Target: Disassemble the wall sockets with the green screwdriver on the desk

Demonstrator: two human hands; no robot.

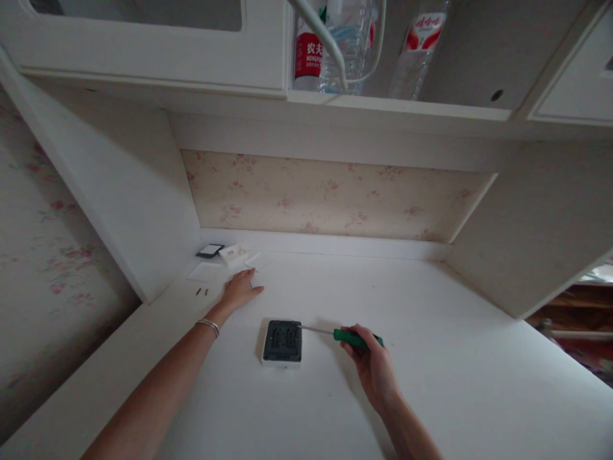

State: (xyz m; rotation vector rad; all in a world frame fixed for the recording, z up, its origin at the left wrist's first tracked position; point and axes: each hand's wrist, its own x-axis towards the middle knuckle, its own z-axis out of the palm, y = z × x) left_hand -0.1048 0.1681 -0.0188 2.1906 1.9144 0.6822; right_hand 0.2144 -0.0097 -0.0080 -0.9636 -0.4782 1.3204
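My right hand (pixel 368 361) is closed around the green handle of a screwdriver (pixel 354 337). The shaft points left, and its tip meets the upper right corner of what looks like a wall socket (pixel 283 342), a square black face on a white base lying on the white desk (pixel 330 415). Further back on the left, my left hand (pixel 239 289) rests with fingers stretched out and thumb apart, close to a white rectangular part (pixel 233 255). Small dark marks show by its fingertips, too small to name. Two small screws (pixel 202 292) lie left of this hand.
A dark-framed square plate (pixel 210 250) lies in the back left corner. Side panels (pixel 517 223) bound the desk left and right. Overhead, a shelf holds plastic bottles (pixel 345 51), with a pale curved tube (pixel 320 32) hanging in front.
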